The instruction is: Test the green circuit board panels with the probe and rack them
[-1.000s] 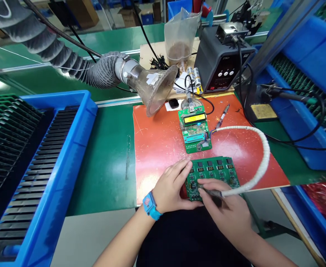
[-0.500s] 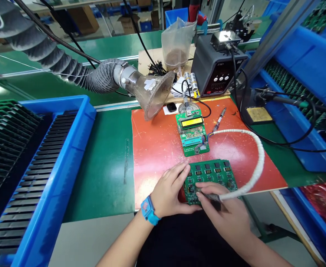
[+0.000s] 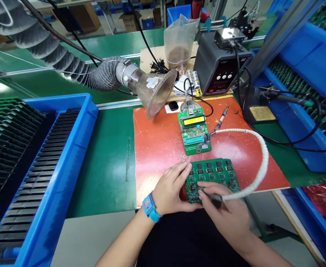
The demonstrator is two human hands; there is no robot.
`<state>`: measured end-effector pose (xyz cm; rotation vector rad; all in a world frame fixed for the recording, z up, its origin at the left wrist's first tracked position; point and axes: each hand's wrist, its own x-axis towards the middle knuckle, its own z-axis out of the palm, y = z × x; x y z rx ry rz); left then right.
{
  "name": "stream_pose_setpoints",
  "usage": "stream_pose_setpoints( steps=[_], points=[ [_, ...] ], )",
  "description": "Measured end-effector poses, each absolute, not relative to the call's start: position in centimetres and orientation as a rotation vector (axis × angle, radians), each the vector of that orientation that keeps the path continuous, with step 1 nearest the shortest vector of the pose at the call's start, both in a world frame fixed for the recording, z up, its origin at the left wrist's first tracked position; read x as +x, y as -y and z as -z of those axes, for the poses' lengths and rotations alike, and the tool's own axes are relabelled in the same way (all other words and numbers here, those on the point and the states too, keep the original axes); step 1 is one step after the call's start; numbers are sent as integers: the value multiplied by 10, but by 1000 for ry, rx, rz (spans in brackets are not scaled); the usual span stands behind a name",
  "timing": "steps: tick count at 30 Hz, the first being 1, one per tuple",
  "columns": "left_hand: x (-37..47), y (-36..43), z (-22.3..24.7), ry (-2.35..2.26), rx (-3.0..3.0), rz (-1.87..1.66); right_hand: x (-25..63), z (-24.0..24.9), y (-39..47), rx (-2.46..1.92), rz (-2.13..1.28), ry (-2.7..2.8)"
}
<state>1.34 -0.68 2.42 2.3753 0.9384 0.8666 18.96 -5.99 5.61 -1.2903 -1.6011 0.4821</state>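
Note:
A green circuit board panel point(image 3: 213, 168) with a row of small two-digit displays lies at the front edge of the red mat. My left hand point(image 3: 170, 191), with a blue watch at the wrist, grips its left edge between fingers and thumb. In my right hand point(image 3: 225, 211) is a dark probe point(image 3: 215, 197), its tip down at the panel's left part and hidden by my fingers. A white sleeved cable point(image 3: 263, 159) loops from the probe to a green programmer board point(image 3: 194, 135), whose screen glows yellow, behind the panel.
A blue bin point(image 3: 82, 122) of racked boards stands on the left. A fume hose funnel point(image 3: 158, 92) hangs over the mat's back edge. Behind are a soldering station point(image 3: 221, 66) and a plastic bag point(image 3: 179, 44). A pen point(image 3: 222, 118) lies right; blue bins point(image 3: 304, 144) line the right side.
A small blue light now shows on the programmer board below its screen. The whole view has shifted slightly; both hands keep nearly the same place on the panel.

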Motion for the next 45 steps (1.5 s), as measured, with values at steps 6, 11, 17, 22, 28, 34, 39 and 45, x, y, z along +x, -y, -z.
stream_pose_setpoints(
  steps=[6, 11, 17, 22, 28, 34, 39, 45],
  points=[
    [14, 6, -24, -944, 2379, -876, 192, -55, 62, -1279, -554, 1589],
    [14, 6, -25, -934, 2382, -888, 194, -55, 62, -1258, -579, 1589],
    [14, 6, -25, -941, 2386, -889, 194, -56, 61, -1261, -575, 1589],
    [14, 7, -26, -943, 2381, -883, 194, -56, 62, -1265, -588, 1584],
    [14, 6, -26, -944, 2386, -876, 195, -55, 62, -1274, -598, 1590],
    [14, 6, -26, -941, 2382, -884, 195, -53, 63, -1267, -615, 1579],
    [14, 6, -25, -942, 2384, -889, 195, -52, 63, -1270, -610, 1582],
    [14, 7, -25, -944, 2374, -877, 195, -54, 63, -1282, -602, 1588]
  ],
)
